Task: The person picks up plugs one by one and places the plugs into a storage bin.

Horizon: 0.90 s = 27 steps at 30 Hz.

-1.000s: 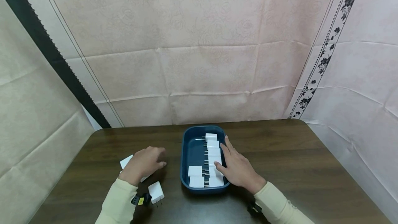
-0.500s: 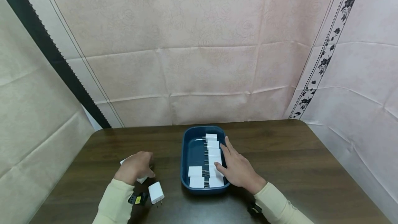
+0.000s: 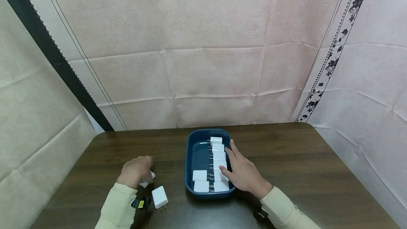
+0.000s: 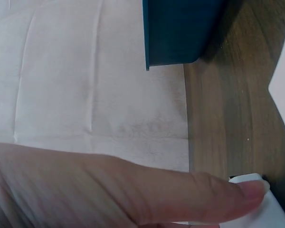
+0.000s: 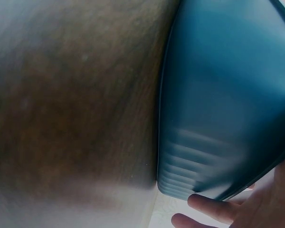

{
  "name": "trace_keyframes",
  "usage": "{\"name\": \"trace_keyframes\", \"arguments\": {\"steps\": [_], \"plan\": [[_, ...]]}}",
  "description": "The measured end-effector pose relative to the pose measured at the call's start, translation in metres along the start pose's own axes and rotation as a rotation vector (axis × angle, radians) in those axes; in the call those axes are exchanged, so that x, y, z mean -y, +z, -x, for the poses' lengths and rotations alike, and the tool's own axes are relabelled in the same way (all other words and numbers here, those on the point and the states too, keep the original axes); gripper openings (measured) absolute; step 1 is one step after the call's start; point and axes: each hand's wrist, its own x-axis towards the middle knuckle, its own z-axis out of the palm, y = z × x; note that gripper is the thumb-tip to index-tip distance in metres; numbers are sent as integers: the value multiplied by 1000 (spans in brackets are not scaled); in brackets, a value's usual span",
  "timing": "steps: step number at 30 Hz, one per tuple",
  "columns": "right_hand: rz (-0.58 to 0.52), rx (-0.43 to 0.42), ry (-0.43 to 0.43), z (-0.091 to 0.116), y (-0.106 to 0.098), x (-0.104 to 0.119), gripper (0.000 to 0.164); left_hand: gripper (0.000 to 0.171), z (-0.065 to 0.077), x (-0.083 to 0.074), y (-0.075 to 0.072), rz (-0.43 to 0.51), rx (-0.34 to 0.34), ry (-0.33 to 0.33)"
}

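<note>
My left hand (image 3: 136, 171) is low over the table at the left, fingers curled down and thumb against a white plug charger (image 3: 153, 175). Most of that charger is hidden beneath the hand; in the left wrist view the thumb lies across the charger's edge (image 4: 263, 211). Closer to me lies a separate white charger (image 3: 160, 197), its prongs showing. My right hand (image 3: 243, 170) rests with extended fingers on the right rim of a blue tray (image 3: 187, 158), thumb reaching inside. Within the tray, several white chargers (image 3: 218, 156) form a right-hand column, and two more (image 3: 200, 181) sit lower left.
The tray stands mid-table on a dark wooden tabletop (image 3: 302, 172). Pale cloth (image 3: 206, 63) hangs behind the table and along both sides.
My left hand has moved left and slightly down, its fingers curling in. The white charger that showed at its upper left is now almost covered. My right hand and the tray stay put.
</note>
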Motion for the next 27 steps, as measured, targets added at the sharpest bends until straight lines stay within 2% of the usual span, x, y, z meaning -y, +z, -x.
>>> {"name": "trace_keyframes", "arguments": {"steps": [10,19,27], "plan": [[-3,-3,-2,1,1,0,76,20,-2,-3,8,-56,3,30],[-4,-6,-5,0,1,-1,76,35,-6,-5,13,-62,-26,47],[-3,-3,-6,0,2,-1,76,43,-8,-8,14,-63,-111,90]]}}
